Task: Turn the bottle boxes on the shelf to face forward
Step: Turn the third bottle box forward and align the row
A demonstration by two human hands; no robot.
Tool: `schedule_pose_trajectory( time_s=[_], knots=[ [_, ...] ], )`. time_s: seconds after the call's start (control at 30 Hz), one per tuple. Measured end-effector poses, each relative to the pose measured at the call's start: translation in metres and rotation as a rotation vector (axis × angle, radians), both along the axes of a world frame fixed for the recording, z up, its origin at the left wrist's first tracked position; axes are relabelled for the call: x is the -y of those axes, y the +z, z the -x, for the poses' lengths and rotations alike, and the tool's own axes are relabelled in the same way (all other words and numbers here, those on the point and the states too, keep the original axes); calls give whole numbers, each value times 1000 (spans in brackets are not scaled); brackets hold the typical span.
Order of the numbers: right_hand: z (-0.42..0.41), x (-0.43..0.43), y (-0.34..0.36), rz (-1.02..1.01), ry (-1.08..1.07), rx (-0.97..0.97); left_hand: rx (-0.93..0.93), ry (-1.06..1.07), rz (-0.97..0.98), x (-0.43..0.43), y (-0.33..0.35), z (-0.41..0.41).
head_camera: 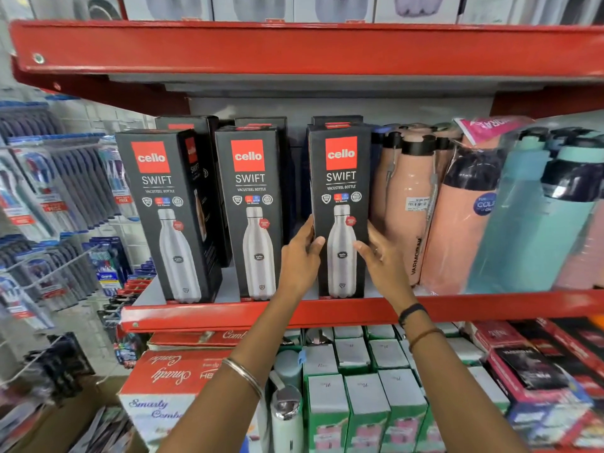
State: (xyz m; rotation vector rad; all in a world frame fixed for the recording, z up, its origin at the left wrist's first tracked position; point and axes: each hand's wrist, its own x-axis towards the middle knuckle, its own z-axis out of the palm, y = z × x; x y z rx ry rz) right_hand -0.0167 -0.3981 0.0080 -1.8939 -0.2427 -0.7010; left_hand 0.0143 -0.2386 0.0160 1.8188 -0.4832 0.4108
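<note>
Black right box (340,204) mid-frame, we clamp it: left hand (300,259) and right hand (380,259), fingers (318,241) wrapped round edges. We square it flush with red shelf (228,313) lip, matching middle box (250,210).

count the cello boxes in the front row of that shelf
3: left box, middle box, and right box held between the left hand and right hand. More boxes stand partly hidden behind them.
</note>
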Motion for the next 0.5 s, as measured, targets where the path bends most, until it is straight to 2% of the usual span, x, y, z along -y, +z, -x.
schedule_pose_trajectory(
  time_s=[0.37, 0.5],
  knots=[
    [-3, -5, -8, -26, -71, -23, 33, 50, -57, 0, 1, -5],
    [0, 3, -14, -24, -124, -81, -19, 58, -116, -2, -12, 0]
  ],
)
